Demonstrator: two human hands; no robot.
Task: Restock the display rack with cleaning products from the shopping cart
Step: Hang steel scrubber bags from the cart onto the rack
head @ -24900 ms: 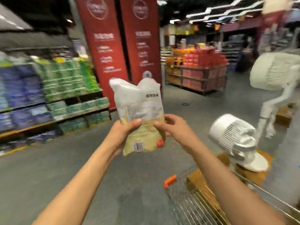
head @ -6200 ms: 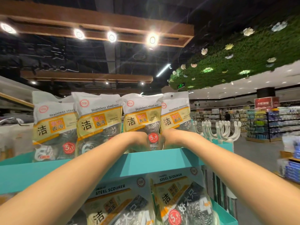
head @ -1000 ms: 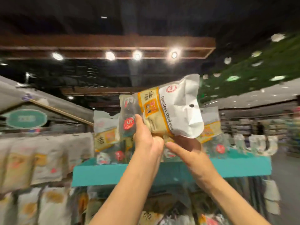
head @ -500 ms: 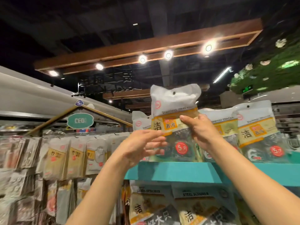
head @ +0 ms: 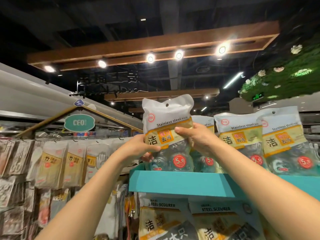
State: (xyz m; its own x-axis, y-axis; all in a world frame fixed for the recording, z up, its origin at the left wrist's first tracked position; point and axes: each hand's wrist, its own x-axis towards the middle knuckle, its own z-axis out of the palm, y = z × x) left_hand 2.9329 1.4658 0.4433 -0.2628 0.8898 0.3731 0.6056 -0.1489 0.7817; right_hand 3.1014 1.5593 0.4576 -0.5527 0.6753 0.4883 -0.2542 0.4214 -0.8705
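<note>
I hold a stainless steel scourer pack [head: 167,134] upright at the left end of the teal top shelf [head: 180,183], its long axis vertical, printed face toward me, the hang hole at twelve o'clock and the red 5.9 price dot near six o'clock. Its bottom edge sits behind the shelf's front lip, so I cannot tell whether it rests on the shelf floor. My left hand [head: 138,147] grips the pack's left edge at nine o'clock, thumb across the yellow label, fingers curled behind. My right hand [head: 199,137] grips the right edge at three o'clock, thumb on the front.

Just beside it at three o'clock stands a row of matching packs [head: 242,141], upright and touching each other; one is partly hidden behind my right hand. At nine o'clock the shelf ends in an open corner with free air beyond it. Below, at six o'clock, steel scourer bags [head: 223,220] fill the lower tier.

Farther left, hanging glove packs [head: 52,165] line a wall rack under a teal CEO sign [head: 79,122]. Overhead, a wooden beam [head: 155,47] carries spotlights against a dark ceiling.
</note>
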